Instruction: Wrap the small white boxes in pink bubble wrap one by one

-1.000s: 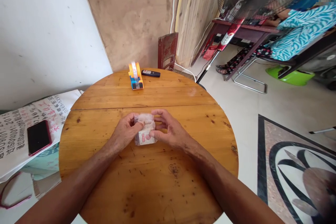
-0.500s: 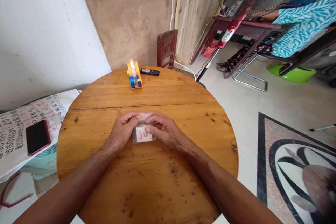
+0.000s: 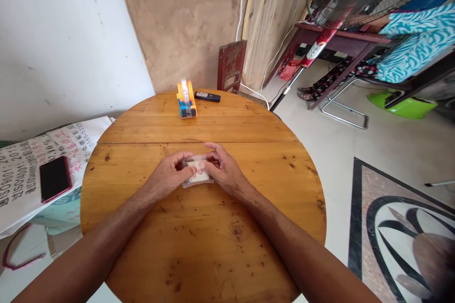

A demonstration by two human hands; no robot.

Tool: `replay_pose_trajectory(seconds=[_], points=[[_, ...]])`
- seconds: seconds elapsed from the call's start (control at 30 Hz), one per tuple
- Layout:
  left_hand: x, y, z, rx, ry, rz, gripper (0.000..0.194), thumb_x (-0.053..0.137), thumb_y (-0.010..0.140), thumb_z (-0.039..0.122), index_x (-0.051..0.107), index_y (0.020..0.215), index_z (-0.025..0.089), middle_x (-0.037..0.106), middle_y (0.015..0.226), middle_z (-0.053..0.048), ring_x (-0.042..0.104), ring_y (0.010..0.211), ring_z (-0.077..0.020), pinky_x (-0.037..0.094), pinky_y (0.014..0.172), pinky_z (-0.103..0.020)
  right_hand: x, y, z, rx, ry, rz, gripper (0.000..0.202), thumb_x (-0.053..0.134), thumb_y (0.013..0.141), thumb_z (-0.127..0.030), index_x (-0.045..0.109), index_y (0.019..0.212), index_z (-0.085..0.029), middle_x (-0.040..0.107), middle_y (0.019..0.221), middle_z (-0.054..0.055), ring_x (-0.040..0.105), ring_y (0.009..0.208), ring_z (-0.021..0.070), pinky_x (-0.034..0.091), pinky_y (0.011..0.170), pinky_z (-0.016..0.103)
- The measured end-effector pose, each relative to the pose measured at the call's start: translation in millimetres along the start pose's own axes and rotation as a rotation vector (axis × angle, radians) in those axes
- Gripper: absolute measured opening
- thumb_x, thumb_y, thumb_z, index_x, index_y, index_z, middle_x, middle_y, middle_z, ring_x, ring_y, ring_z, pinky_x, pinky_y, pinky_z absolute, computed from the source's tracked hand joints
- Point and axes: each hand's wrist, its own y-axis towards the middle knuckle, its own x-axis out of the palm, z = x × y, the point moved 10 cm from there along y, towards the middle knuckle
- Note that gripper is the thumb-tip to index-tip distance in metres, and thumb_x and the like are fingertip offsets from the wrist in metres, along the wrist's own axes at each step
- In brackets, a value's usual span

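Note:
A small white box in clear plastic wrap (image 3: 197, 178), with faint reddish print on its face, is held low over the wooden table between both hands. My left hand (image 3: 174, 170) grips its left side, the thumb lying across the front face. On the other side my right hand (image 3: 223, 170) has its thumb pressed to the box near the middle, while its index finger sticks out past the far edge. Loose film shows along the top of the box. Fingertips behind it are hidden.
On the round wooden table (image 3: 170, 246), an orange and blue tape dispenser (image 3: 187, 100) stands at the far side beside a black remote (image 3: 207, 96). A phone (image 3: 55, 178) lies on paper at left. Behind are a chair (image 3: 232, 66), a standing fan (image 3: 323, 42) and a seated person (image 3: 415, 47).
My left thumb has moved from the top edge onto the face of the box. The right index finger has lifted outward. The whole view has shifted slightly.

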Motion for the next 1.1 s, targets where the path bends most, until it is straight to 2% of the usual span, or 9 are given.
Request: replay_pose_trajectory(seconds=[0.13,0.2,0.3,0.4,0.5,0.7,0.9,1.1], points=[[1.7,1,-4,0.002,0.006,-0.016,0.037,0.071,0.071,0.034,0.067,0.103,0.016,0.069,0.085,-0.002,0.062,0.072,-0.0160,0.046,0.064,-0.025,-5,0,-11,-0.078,-0.153,0.013,0.043,0.058,0.084,-0.026,0.052,0.126,-0.019,0.067,0.103,0.007,0.062,0.089,0.0175,0.050,0.072,0.029],[4.0,1,-4,0.009,-0.015,-0.055,0.039,0.070,0.074,0.036,0.066,0.107,0.016,0.069,0.086,-0.003,0.063,0.075,-0.0168,0.046,0.066,-0.025,-7,-2,-27,-0.197,-0.279,0.030,0.040,0.058,0.084,-0.023,0.056,0.123,-0.021,0.063,0.115,0.009,0.060,0.100,0.0198,0.051,0.075,0.031],[6.6,0,-4,0.027,-0.051,-0.119,0.043,0.070,0.076,0.040,0.065,0.111,0.016,0.070,0.090,-0.004,0.063,0.080,-0.0179,0.047,0.068,-0.025,-3,-9,-53,-0.416,-0.474,0.024,0.037,0.059,0.084,-0.021,0.061,0.121,-0.023,0.054,0.132,0.011,0.053,0.118,0.0233,0.049,0.089,0.038],[5.7,0,-3,0.045,-0.047,-0.135,0.042,0.068,0.079,0.042,0.065,0.112,0.016,0.069,0.091,-0.004,0.062,0.078,-0.0168,0.046,0.067,-0.024,5,-13,-67,-0.547,-0.662,0.037,0.021,0.060,0.087,-0.021,0.069,0.106,-0.024,0.054,0.133,0.011,0.051,0.121,0.0245,0.042,0.098,0.043],[4.8,1,-3,0.057,-0.041,-0.133,0.040,0.067,0.079,0.042,0.066,0.109,0.015,0.069,0.088,-0.004,0.061,0.074,-0.0154,0.045,0.064,-0.024,8,-12,-75,-0.590,-0.772,0.061,0.014,0.059,0.090,-0.023,0.073,0.092,-0.024,0.061,0.123,0.009,0.054,0.111,0.0231,0.041,0.093,0.040],[1.6,3,-3,0.060,-0.041,-0.101,0.037,0.070,0.075,0.041,0.068,0.101,0.015,0.069,0.084,-0.003,0.061,0.072,-0.0153,0.046,0.065,-0.024,16,-12,-80,-0.598,-0.819,0.021,0.016,0.059,0.092,-0.026,0.074,0.085,-0.024,0.071,0.087,0.003,0.058,0.088,0.0191,0.036,0.083,0.036],[-0.9,1,-3,0.043,-0.032,-0.091,0.041,0.070,0.075,0.041,0.068,0.107,0.015,0.072,0.096,-0.006,0.065,0.085,-0.0198,0.049,0.076,-0.029,23,-35,-84,-0.692,-0.870,0.084,0.018,0.054,0.094,-0.021,0.072,0.093,-0.025,0.074,0.093,0.002,0.059,0.091,0.0188,0.034,0.083,0.036],[0.2,-1,-3,0.008,-0.051,-0.159,0.042,0.069,0.078,0.040,0.069,0.113,0.018,0.074,0.106,-0.006,0.066,0.091,-0.0212,0.049,0.082,-0.031,36,-49,-83,-0.707,-1.048,0.040,0.021,0.049,0.094,-0.014,0.066,0.104,-0.023,0.073,0.102,0.003,0.059,0.096,0.0191,0.032,0.094,0.040]])
